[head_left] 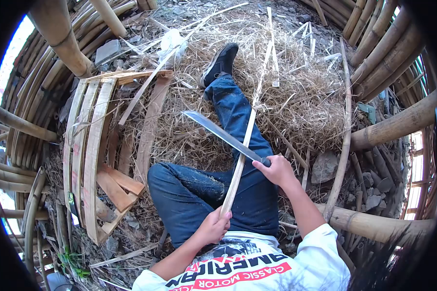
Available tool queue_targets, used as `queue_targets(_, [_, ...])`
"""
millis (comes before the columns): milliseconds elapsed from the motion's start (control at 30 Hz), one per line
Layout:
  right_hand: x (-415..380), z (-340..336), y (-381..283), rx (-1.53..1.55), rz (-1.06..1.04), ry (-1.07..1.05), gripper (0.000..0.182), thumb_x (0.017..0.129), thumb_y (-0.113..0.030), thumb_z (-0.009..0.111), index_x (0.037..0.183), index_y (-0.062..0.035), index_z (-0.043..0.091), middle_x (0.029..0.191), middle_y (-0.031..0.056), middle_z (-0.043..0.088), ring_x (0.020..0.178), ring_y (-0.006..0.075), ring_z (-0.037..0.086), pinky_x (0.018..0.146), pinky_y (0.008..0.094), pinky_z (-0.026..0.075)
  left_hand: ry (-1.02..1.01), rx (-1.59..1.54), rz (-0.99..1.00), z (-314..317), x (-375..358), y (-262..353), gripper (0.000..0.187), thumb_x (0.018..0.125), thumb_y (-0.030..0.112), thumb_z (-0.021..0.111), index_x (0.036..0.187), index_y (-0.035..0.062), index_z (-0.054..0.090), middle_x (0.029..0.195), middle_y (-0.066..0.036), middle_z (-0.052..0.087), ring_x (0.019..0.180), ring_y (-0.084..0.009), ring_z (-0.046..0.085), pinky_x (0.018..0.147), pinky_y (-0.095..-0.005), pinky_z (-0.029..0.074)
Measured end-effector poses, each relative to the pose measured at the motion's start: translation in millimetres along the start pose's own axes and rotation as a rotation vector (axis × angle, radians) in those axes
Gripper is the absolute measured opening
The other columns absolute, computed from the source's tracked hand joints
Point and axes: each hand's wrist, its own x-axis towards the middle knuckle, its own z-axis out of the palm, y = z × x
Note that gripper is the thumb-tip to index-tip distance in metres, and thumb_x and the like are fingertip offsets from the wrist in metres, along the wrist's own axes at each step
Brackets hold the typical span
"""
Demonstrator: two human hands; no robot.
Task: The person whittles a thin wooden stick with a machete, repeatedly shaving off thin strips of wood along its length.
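Note:
My left hand (213, 226) is closed round the near end of a long pale bamboo strip (246, 144), close to my shirt. From there the strip runs forward over my leg toward the shavings. In my right hand (277, 170) is the dark handle of a machete (223, 135). Its long blade points away to the upper left and crosses the strip just above my thigh. One of my legs is stretched out, ending in a dark shoe (220, 63); the other is bent to the left.
A wooden crate (86, 160) stands on the left. Dry shavings (301, 104) cover the ground ahead, with a white plastic bag (172, 44) and several loose strips among them. Thick bamboo poles (374, 223) and a grey stone (325, 167) lie to the right. Bamboo walls curve round both sides.

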Motion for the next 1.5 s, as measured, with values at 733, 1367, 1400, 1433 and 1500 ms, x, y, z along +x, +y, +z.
queue_targets(733, [38.1, -6.0, 5.6, -0.112, 0.036, 0.097, 0.077, 0.076, -0.074, 0.056, 0.076, 0.0019, 0.07, 0.081, 0.0247, 0.068, 0.084, 0.0386, 0.068, 0.077, 0.0467, 0.053, 0.104, 0.037, -0.047, 0.6, -17.4, 0.5, 0.013, 0.103, 0.021, 0.044, 0.102, 0.0084, 0.045, 0.064, 0.004, 0.037, 0.047, -0.0052, 0.033, 0.039, -0.0232, 0.032])
queue_targets(1367, [62.3, -11.0, 24.1, -0.03, 0.025, -0.055, 0.082, 0.074, -0.078, 0.054, 0.08, 0.0016, 0.071, 0.087, 0.0239, 0.069, 0.088, 0.0381, 0.068, 0.079, 0.0452, 0.053, 0.004, 0.042, -0.051, 2.9, -32.9, -6.5, 0.018, 0.104, 0.023, 0.04, 0.1, 0.0055, 0.043, 0.064, -0.002, 0.044, 0.051, -0.012, 0.047, 0.047, -0.028, 0.045])
queue_targets(1400, [61.3, -12.6, 20.4, -0.036, 0.029, -0.047, 0.081, 0.074, -0.077, 0.054, 0.08, 0.0022, 0.071, 0.087, 0.0241, 0.069, 0.088, 0.0384, 0.068, 0.079, 0.0455, 0.053, 0.009, 0.042, -0.049, 3.9, -32.9, -5.8, 0.018, 0.104, 0.023, 0.04, 0.1, 0.0055, 0.043, 0.064, -0.002, 0.044, 0.051, -0.012, 0.047, 0.047, -0.028, 0.045])
queue_targets(1433, [60.6, -14.3, 16.4, -0.043, 0.034, -0.036, 0.081, 0.075, -0.076, 0.055, 0.08, 0.0028, 0.071, 0.086, 0.0243, 0.069, 0.088, 0.0387, 0.067, 0.079, 0.0458, 0.053, 0.015, 0.057, -0.046, 5.0, -31.9, -4.6, 0.019, 0.104, 0.023, 0.04, 0.1, 0.0053, 0.043, 0.064, -0.003, 0.044, 0.051, -0.0121, 0.048, 0.047, -0.0283, 0.046])
queue_targets(1500, [57.2, -5.8, 13.4, -0.069, 0.006, 0.04, 0.081, 0.075, -0.076, 0.055, 0.08, 0.0032, 0.07, 0.085, 0.0246, 0.069, 0.087, 0.0391, 0.067, 0.079, 0.0464, 0.053, 0.018, 0.071, -0.04, 3.0, -30.6, -4.9, 0.019, 0.104, 0.024, 0.04, 0.101, 0.005, 0.043, 0.064, -0.003, 0.045, 0.051, -0.0122, 0.048, 0.048, -0.0285, 0.047])
